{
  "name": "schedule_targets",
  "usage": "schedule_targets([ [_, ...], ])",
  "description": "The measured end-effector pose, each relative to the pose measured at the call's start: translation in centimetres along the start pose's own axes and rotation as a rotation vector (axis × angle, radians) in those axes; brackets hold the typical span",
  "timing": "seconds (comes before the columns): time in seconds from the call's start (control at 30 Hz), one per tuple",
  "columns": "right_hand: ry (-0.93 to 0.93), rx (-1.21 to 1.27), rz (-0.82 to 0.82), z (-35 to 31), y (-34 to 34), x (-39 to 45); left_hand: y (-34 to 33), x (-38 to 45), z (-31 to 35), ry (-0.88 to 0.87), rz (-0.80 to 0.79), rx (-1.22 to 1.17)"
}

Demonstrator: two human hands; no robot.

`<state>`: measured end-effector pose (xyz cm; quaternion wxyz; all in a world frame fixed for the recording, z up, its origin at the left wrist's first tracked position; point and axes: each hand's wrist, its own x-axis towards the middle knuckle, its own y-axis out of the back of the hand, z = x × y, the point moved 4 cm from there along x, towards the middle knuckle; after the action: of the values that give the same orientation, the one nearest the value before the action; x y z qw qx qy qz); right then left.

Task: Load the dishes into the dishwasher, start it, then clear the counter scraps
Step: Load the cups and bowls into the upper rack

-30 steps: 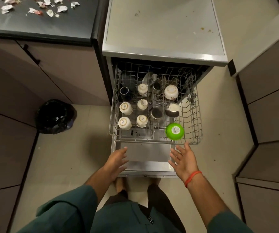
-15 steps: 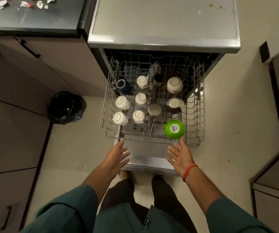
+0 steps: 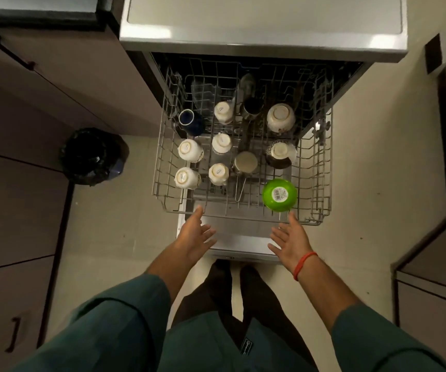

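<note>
The head view looks down at a pale kitchen floor (image 3: 372,189) and an open dishwasher (image 3: 264,28). Its rack (image 3: 160,167) is pulled out and full of upside-down cups and a green bowl (image 3: 280,195). The left hand (image 3: 193,233) and right hand (image 3: 291,237) are spread flat, holding nothing, by the rack's front edge. Loading looks done. Pushing in, starting and clearing scraps are left.
</note>
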<state>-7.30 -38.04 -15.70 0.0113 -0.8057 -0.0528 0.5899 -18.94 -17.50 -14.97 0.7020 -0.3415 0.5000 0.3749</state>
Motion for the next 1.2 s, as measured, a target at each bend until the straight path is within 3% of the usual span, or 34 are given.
schedule_targets([
  [0.33,-0.015,0.085,0.083,-0.3,-1.9,1.3,4.0,2.2,2.5,0.038,0.088,0.046],
  [0.47,-0.06,0.201,0.095,-0.8,-2.0,2.0,5.0,3.1,2.8,0.085,0.029,0.027],
  [0.63,-0.129,0.351,0.074,-1.7,-2.1,2.3,3.1,3.6,4.3,0.141,-0.041,-0.061],
  [1.2,-0.098,0.572,0.142,-3.2,-4.2,1.9,1.1,4.3,6.9,0.211,0.01,-0.184],
])
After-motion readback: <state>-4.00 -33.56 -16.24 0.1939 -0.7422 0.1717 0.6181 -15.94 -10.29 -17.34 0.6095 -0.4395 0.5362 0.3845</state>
